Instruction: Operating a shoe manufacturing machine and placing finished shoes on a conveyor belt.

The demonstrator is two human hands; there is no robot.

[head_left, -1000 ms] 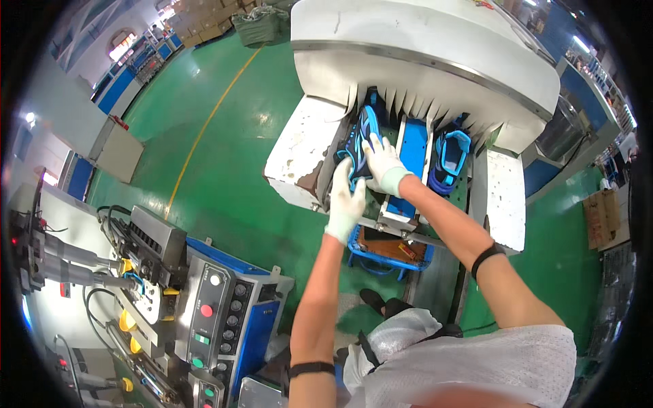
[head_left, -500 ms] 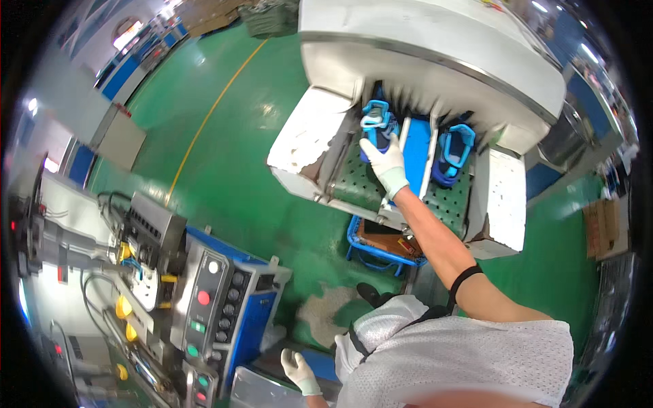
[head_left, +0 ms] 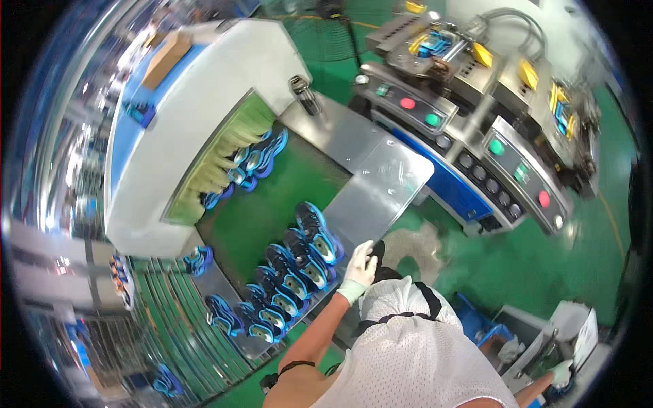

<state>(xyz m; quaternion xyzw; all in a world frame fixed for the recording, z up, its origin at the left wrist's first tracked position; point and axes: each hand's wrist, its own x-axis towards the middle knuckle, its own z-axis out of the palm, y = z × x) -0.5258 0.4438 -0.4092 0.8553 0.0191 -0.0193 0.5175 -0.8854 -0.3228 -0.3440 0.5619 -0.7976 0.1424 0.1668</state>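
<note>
My left hand point(head_left: 360, 266), in a white glove, is held beside the near metal edge of a green conveyor belt point(head_left: 292, 177), its fingers stretched out and holding nothing. Just left of it stands a slanting row of several black and bright-blue shoes point(head_left: 287, 275) with light insides. More such shoes point(head_left: 255, 160) sit at the pale fringe curtain point(head_left: 218, 153) of a white machine. My right hand point(head_left: 562, 374), also gloved, reaches to the far lower right, at a grey and white machine point(head_left: 578, 333). Something dark and blue shows past its fingers, which are too small and blurred to read.
A press with control buttons point(head_left: 469, 146) stands at the upper right, beside a metal side table point(head_left: 381, 170). A roller rack point(head_left: 180, 326) lies on the left. A blue bin point(head_left: 495, 334) is near the lower right machine.
My view has swung left, from the brush-curtained machine to the conveyor with shoes. My right hand, earlier at a shoe there, is now at the lower right; my left hand is now by the conveyor edge.
</note>
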